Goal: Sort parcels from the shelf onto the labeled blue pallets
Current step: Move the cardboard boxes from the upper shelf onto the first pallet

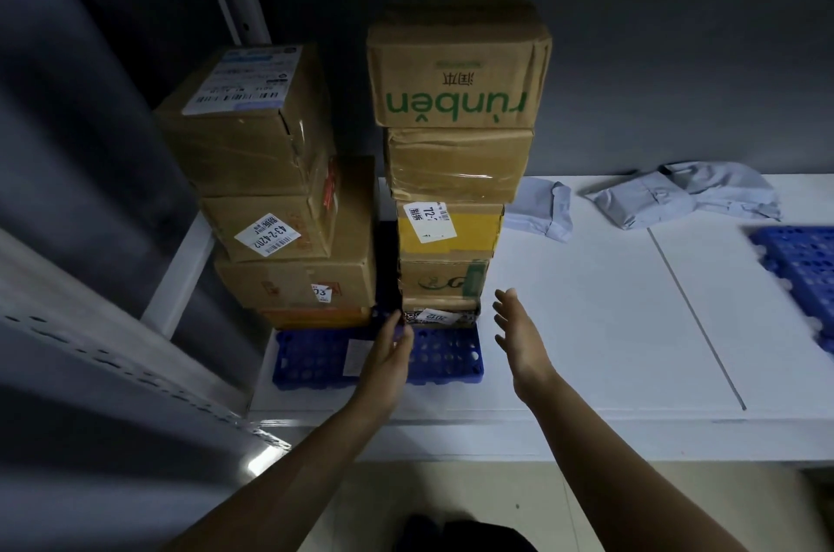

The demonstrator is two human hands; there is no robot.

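Note:
Two stacks of cardboard parcels stand on a blue pallet (447,359) on the white platform. The left stack (271,208) is shorter; the right stack (451,172) is topped by a box printed "runben" (458,73). My left hand (390,348) reaches to the bottom left corner of the right stack, fingers at the lowest small box (440,317). My right hand (519,337) hovers just right of that box, fingers straight, touching nothing. A paper label (356,355) lies on the pallet.
Two grey poly-bag parcels (541,211) (677,195) lie at the back of the platform. A second blue pallet (799,267) shows at the right edge. A grey metal shelf upright (113,371) runs along the left. The dark wall is close behind the stacks.

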